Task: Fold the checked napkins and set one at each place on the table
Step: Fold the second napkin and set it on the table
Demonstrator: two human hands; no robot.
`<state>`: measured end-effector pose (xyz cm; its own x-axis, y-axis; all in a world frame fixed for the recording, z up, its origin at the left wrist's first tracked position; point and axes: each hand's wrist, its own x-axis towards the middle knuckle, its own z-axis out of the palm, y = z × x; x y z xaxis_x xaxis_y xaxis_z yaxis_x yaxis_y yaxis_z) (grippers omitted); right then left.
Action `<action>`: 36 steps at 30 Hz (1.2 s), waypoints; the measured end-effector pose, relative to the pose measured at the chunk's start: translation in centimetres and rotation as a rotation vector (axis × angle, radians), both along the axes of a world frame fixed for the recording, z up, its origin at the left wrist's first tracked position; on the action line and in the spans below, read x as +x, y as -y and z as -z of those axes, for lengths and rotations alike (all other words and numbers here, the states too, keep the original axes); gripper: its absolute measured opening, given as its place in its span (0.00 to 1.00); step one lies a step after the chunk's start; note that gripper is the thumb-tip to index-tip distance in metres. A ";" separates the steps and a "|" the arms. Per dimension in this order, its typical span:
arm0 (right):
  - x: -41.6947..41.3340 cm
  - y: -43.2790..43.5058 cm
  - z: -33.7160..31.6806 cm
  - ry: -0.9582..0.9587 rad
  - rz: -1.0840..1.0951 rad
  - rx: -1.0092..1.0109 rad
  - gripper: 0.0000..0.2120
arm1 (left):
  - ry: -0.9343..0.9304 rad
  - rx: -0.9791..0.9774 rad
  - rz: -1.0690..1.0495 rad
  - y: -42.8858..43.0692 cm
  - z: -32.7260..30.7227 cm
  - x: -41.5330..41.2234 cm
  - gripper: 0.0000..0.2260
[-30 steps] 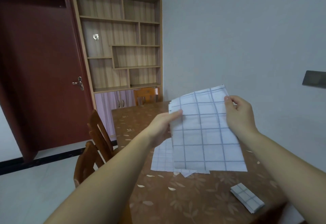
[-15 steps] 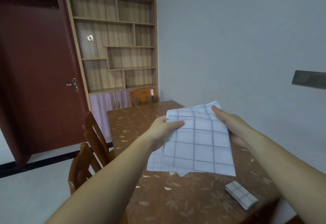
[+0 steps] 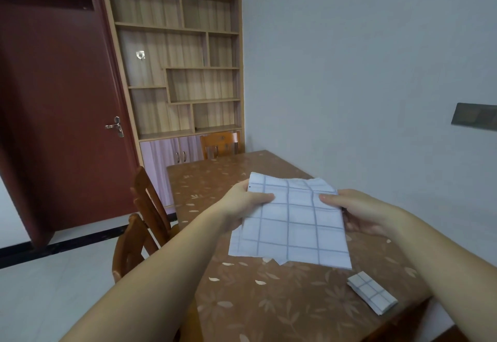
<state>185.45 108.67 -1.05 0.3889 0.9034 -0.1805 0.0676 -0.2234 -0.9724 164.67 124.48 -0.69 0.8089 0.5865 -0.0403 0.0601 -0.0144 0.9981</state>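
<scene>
Checked napkin held up over table. Left hand pinches its edge at 9 o'clock, thumb on top. Right hand pinches edge at 3 o'clock, thumb on top, fingers under cloth. Bottom edge hangs near tabletop. Folded napkin lies flat on table, 4 o'clock from held one, apart. Chairs at 8 o'clock, beside table.

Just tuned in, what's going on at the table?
A person holds a checked napkin up over the table. The left hand and right hand pinch its upper edge at either side, and it is not yet folded small. One folded napkin already lies near the table's near right edge.
</scene>
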 end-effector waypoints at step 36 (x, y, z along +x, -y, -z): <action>-1.4 -0.3 -3.1 0.090 0.185 0.292 0.06 | 0.067 -0.003 -0.038 -1.2 -1.4 -0.6 0.07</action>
<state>184.03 108.92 2.02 0.5537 0.8244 0.1171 0.1400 0.0464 -0.9891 164.11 125.69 0.69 0.7869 0.6170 0.0114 -0.0066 -0.0099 0.9999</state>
